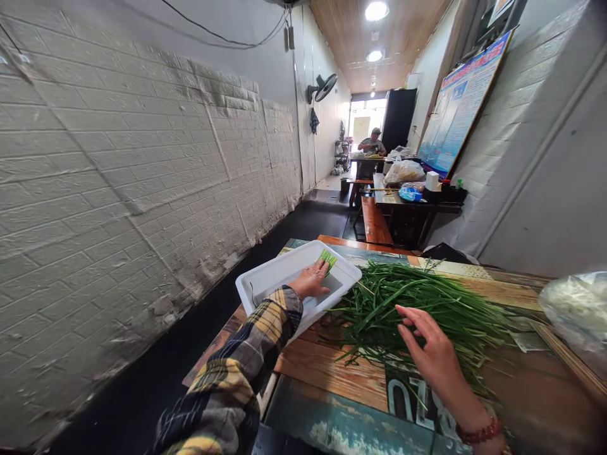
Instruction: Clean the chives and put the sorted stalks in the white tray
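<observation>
Leaning on the tub (272, 281) could tip it, as its left end seems to overhang the surface (332, 373). Inside, the left hand (310, 281) lies against short stalks (328, 256), grip unclear; the right hand (427, 338), empty, fingers loosely spread, hovers by leaves (417, 297) beside the tub, where tangling could drag strands.

Clear bag (576, 313) at R edge of near tabletop (332, 373). Mid tabletop (383, 197), just beyond: tied bag (404, 172) twd far edge, blue pack (410, 193) nr near edge, white box (432, 181) twd R edge, bench (376, 221) along L side. Fan (325, 87) + cloth (314, 121) on L wall (142, 145), poster (462, 107) on R; person (373, 146) at back tbl (361, 159).
</observation>
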A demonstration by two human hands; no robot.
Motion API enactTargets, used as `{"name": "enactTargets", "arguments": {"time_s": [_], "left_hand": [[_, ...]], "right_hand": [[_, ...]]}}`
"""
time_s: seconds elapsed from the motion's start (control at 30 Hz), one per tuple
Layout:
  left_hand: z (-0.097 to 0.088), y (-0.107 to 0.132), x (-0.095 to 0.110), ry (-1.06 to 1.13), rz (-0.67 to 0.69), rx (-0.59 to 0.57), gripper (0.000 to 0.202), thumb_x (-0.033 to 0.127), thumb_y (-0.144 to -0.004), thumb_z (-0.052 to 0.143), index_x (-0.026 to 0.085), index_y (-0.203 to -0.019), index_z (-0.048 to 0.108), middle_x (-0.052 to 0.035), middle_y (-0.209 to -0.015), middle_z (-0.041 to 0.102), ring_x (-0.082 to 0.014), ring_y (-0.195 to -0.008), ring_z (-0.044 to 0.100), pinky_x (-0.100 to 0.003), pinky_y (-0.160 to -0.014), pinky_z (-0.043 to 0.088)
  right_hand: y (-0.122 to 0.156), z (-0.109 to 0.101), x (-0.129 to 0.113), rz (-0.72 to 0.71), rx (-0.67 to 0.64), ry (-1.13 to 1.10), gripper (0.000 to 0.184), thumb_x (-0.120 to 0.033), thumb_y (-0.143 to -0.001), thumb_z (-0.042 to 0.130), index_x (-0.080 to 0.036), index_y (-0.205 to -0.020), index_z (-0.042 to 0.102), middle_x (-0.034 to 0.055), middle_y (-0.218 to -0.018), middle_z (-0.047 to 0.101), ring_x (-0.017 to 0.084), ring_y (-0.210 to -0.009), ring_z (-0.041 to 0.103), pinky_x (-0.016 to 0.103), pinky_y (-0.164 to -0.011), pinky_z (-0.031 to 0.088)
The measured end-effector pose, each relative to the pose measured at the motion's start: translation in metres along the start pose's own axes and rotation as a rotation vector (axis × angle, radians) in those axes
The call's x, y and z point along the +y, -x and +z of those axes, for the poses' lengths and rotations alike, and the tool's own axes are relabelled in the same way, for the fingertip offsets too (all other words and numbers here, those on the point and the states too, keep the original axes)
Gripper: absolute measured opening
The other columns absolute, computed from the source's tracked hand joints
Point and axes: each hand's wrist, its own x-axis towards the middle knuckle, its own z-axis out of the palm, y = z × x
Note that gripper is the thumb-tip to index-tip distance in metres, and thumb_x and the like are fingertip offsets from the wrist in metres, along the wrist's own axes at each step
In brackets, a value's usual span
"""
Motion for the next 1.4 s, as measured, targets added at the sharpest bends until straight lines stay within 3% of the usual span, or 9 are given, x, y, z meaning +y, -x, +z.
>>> {"name": "enactTargets", "arguments": {"time_s": [0.23,0.37,0.43,0.53,0.67,0.87,1.0,1.2,1.4], "left_hand": [[-0.027,0.004,0.001,0.138,0.040,0.166,0.079,0.036,-0.076,0.058,0.007,-0.143,0.026,-0.0219,-0.151,0.026,-0.0319,-0.140,0.026,-0.045,-0.114,0.025],[-0.054,0.028,0.035,0.218,0.223,0.427,0.074,0.043,-0.079,0.057,0.013,-0.141,0.032,-0.0175,-0.144,0.041,-0.0298,-0.132,0.041,-0.048,-0.110,0.032],[-0.058,0.046,0.064,0.285,0.310,0.461,0.067,0.042,-0.082,0.055,0.015,-0.140,0.035,-0.0158,-0.136,0.050,-0.0268,-0.121,0.052,-0.047,-0.104,0.041],[-0.042,0.067,0.112,0.420,0.425,0.416,0.061,0.036,-0.084,0.055,0.018,-0.139,0.036,-0.0134,-0.125,0.058,-0.0224,-0.108,0.059,-0.043,-0.096,0.047],[0.004,0.077,0.167,0.513,0.465,0.240,0.057,0.027,-0.084,0.056,0.021,-0.138,0.038,-0.0101,-0.119,0.060,-0.0195,-0.104,0.060,-0.037,-0.093,0.049],[0.044,0.106,0.220,0.360,0.487,-0.066,0.029,0.023,-0.081,0.058,0.021,-0.111,0.060,-0.0076,-0.101,0.063,-0.0191,-0.093,0.059,-0.030,-0.082,0.049],[0.043,0.133,0.216,0.259,0.579,-0.230,0.013,0.023,-0.084,0.054,0.022,-0.093,0.063,-0.0046,-0.089,0.065,-0.0166,-0.081,0.060,-0.025,-0.072,0.045],[0.032,0.140,0.171,0.332,0.319,-0.138,0.021,0.021,-0.089,0.044,0.021,-0.094,0.065,-0.0031,-0.088,0.069,-0.0151,-0.080,0.062,-0.024,-0.071,0.044],[0.031,0.138,0.159,0.309,0.263,-0.055,0.021,0.025,-0.089,0.045,0.020,-0.095,0.065,-0.0038,-0.089,0.069,-0.0164,-0.082,0.062,-0.027,-0.074,0.044]], "right_hand": [[0.041,-0.038,0.024,0.164,0.071,0.004,0.034,-0.039,-0.091,0.047,-0.022,-0.117,0.061,0.0088,-0.116,0.062,0.019,-0.090,0.063,0.036,-0.084,0.050],[0.065,-0.062,0.050,0.366,0.148,-0.070,0.035,-0.043,-0.087,0.050,-0.019,-0.107,0.067,0.0095,-0.107,0.068,0.022,-0.095,0.064,0.037,-0.087,0.049],[0.076,-0.067,0.059,0.470,0.161,-0.111,0.036,-0.044,-0.086,0.051,-0.018,-0.106,0.068,0.0100,-0.103,0.070,0.023,-0.094,0.065,0.038,-0.086,0.050],[0.088,-0.065,0.060,0.527,0.103,-0.151,0.036,-0.043,-0.085,0.052,-0.018,-0.105,0.069,0.0102,-0.098,0.073,0.024,-0.092,0.067,0.039,-0.084,0.051],[0.093,-0.059,0.052,0.391,0.041,-0.124,0.030,-0.037,-0.086,0.052,-0.019,-0.100,0.072,0.0095,-0.104,0.072,0.025,-0.099,0.066,0.042,-0.091,0.049],[0.093,-0.070,0.050,0.397,0.045,-0.125,0.030,-0.033,-0.089,0.048,-0.018,-0.103,0.070,0.0090,-0.102,0.072,0.022,-0.094,0.067,0.040,-0.087,0.051],[0.100,-0.078,0.028,0.255,-0.140,-0.130,0.026,-0.030,-0.091,0.049,-0.020,-0.100,0.070,0.0073,-0.097,0.071,0.020,-0.093,0.065,0.034,-0.084,0.050],[0.111,-0.063,-0.037,-0.089,-0.529,-0.052,0.026,-0.022,-0.088,0.056,-0.029,-0.110,0.068,0.0018,-0.117,0.064,0.020,-0.105,0.056,0.038,-0.094,0.045],[0.104,-0.054,-0.012,-0.138,-0.501,0.037,0.030,-0.021,-0.088,0.056,-0.025,-0.117,0.064,0.0058,-0.120,0.064,0.022,-0.111,0.055,0.040,-0.095,0.046]]}}
